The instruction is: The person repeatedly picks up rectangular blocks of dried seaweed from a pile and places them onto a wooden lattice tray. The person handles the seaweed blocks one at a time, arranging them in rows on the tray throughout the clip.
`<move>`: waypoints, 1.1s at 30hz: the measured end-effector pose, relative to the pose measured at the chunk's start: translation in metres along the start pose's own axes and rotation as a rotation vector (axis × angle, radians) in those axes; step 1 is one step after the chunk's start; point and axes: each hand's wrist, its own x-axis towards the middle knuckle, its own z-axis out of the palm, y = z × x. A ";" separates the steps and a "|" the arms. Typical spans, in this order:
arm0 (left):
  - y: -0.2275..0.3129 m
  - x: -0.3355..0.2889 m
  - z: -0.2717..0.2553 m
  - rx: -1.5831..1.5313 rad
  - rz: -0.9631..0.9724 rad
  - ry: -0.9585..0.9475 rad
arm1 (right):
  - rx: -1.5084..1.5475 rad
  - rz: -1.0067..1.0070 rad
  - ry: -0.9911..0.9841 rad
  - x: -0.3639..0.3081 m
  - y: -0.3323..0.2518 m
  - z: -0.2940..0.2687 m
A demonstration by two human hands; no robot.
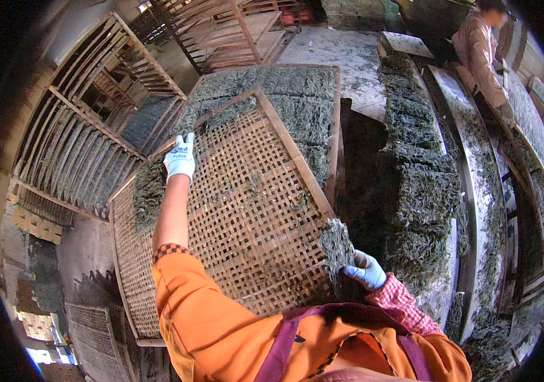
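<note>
A woven bamboo tray with a wooden frame lies slanted in front of me, its lattice mostly bare with loose strands caught in it. At its far left edge is my left hand, in a white glove, closed on the rim; the fingers show only in part. My right hand, gloved in pale blue, grips a slab of grey-green stringy strands beside the tray's near right corner. Under the tray, another frame carries matted slabs of the same strands. A further slab lies left of my left hand.
Stacked slabs form a long row on my right. Beyond them run a pale board and another long table, where a person leans with a gloved hand. Wooden racks holding trays stand at the left and back.
</note>
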 end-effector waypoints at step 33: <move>0.291 -0.356 -0.145 -1.609 1.102 -0.531 | -0.569 -0.662 0.379 -0.165 -0.173 -0.244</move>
